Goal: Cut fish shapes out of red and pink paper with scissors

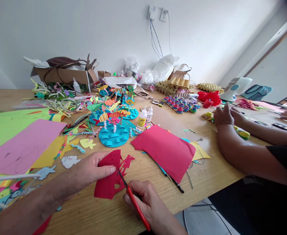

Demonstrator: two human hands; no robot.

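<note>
— What does the left hand (91, 170) hold?
— It pinches a partly cut red paper sheet (108, 187) at the near edge of the wooden table (143, 169).
— And the right hand (154, 204)?
— It is clenched around red-handled scissors (136, 205), blades touching that paper. A larger red paper sheet (165, 151) lies just beside. A co-worker's hands (228, 114) rest farther right.

Unclear from here
The red-handled tool (136, 204) in my right hand (155, 209), at the desk's (104, 212) near edge: scissors or knife, I can't tell.
</note>
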